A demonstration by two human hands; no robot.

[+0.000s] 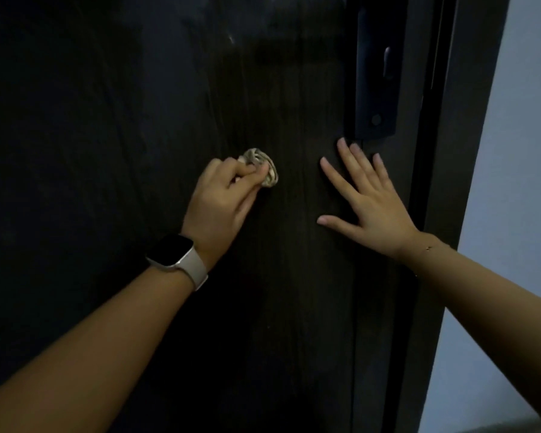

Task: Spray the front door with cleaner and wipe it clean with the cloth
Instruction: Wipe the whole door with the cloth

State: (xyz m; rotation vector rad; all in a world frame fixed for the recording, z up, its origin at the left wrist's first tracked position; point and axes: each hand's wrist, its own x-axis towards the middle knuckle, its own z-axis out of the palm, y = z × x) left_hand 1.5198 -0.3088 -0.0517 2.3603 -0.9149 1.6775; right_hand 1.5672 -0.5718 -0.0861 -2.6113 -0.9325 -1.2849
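The dark wood-grain front door (113,126) fills most of the view. My left hand (224,195), with a watch on its wrist, grips a small bunched pale cloth (264,167) and holds it against the door near the middle. My right hand (367,201) lies flat on the door with fingers spread, just below the black lock plate (377,73). No spray bottle is in view.
The door's right edge and dark frame (444,182) run down the right side. Beyond the frame is a pale wall (519,151). A faint sheen shows on the door's upper part (231,35).
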